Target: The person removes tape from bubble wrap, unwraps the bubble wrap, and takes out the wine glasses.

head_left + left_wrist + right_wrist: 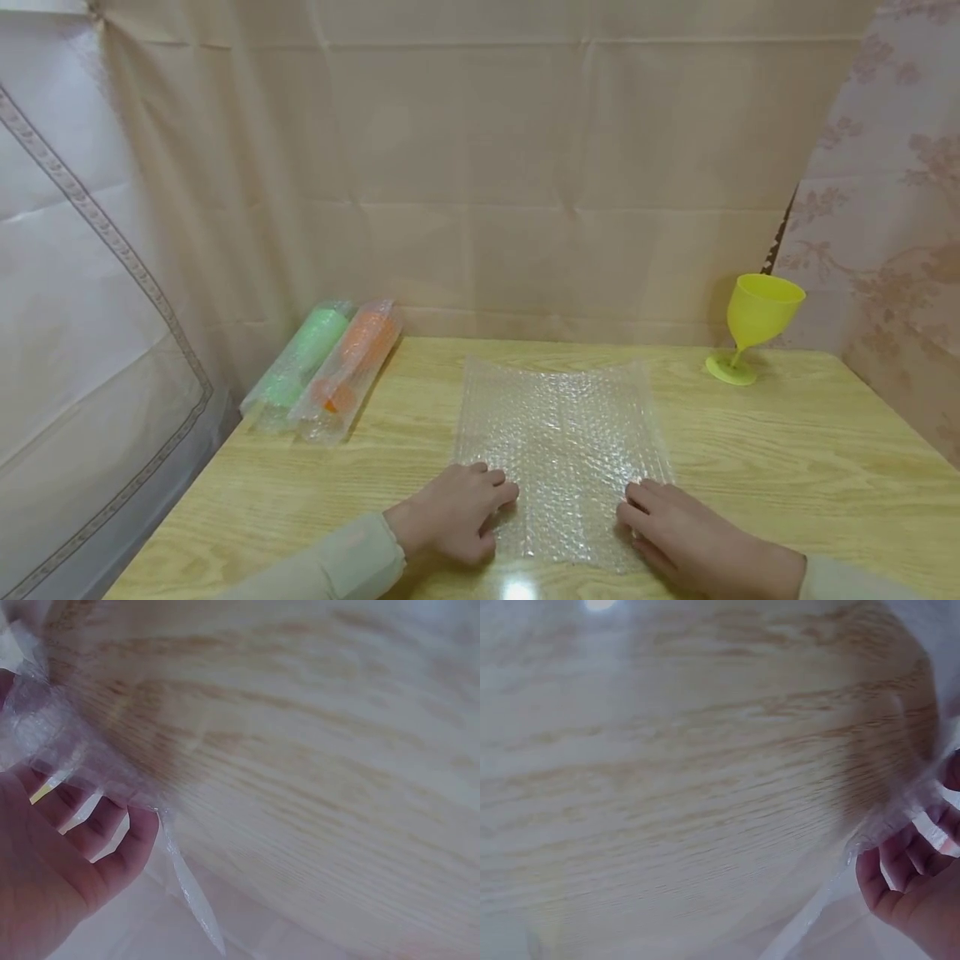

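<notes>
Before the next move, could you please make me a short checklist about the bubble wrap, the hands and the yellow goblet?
1. Bubble wrap spread out between the hands: ok.
2. Left hand at the wrap's left side, right hand at its right: ok.
3. Yellow goblet on the wrap: not ok; it stands apart, at the back right of the table.
4. Green wrapped item and orange wrapped item away from the sheet: ok, both lie at the left.
5. Wrap a single sheet or an open bag: cannot tell.
</notes>
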### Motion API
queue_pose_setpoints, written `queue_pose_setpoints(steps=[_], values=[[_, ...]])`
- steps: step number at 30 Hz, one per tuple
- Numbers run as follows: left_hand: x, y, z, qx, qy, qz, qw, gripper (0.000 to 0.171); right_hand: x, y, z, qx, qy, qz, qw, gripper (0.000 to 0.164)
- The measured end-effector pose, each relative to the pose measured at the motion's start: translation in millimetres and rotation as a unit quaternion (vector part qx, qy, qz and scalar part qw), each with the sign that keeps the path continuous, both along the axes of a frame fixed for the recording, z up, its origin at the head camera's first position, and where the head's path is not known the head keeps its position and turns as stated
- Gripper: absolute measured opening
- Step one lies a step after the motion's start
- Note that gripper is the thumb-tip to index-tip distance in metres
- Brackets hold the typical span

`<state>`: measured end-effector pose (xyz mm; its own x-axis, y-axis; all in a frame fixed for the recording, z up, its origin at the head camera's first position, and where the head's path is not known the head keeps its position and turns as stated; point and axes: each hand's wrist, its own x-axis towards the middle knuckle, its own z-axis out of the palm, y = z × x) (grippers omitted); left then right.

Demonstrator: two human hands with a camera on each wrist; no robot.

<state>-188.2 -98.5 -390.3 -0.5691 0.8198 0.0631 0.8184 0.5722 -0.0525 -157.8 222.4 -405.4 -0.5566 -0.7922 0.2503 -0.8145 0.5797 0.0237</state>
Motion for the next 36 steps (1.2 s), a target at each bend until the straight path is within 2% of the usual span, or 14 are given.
queue_pose_setpoints(steps=[6, 12, 17, 21, 29, 36], values=[[-4.1, -2.8, 1.4, -0.007, -0.018, -0.016, 0.9997, 0.029, 2.5, -2.3, 1.1, 0.014, -0.002, -0.002, 1.0, 0.012], [-7.9, -5.4, 6.7, -0.026, -0.042, -0.026, 0.9984, 0.024, 1.6, -3.6, -1.8, 0.007, 0.001, 0.007, 1.0, 0.021], [-10.0, -5.7, 15.1, -0.04, -0.025, -0.025, 0.9986, 0.016, 0.0, -5.3, -3.0, -0.011, 0.012, 0.016, 1.0, 0.018], [-13.2, -5.2, 23.8, -0.044, -0.01, -0.027, 0.9986, 0.011, -0.3, -5.8, -2.7, -0.007, 0.0, 0.012, 1.0, 0.012], [-17.7, -8.9, 40.3, -0.046, 0.0, -0.013, 0.9989, 0.021, 0.9, -7.6, -2.4, 0.001, 0.012, -0.001, 1.0, 0.016], [-19.8, -17.3, 52.2, -0.014, -0.006, 0.0, 0.9999, 0.022, -2.0, -7.6, -6.2, -0.016, 0.051, 0.025, 0.998, 0.022]])
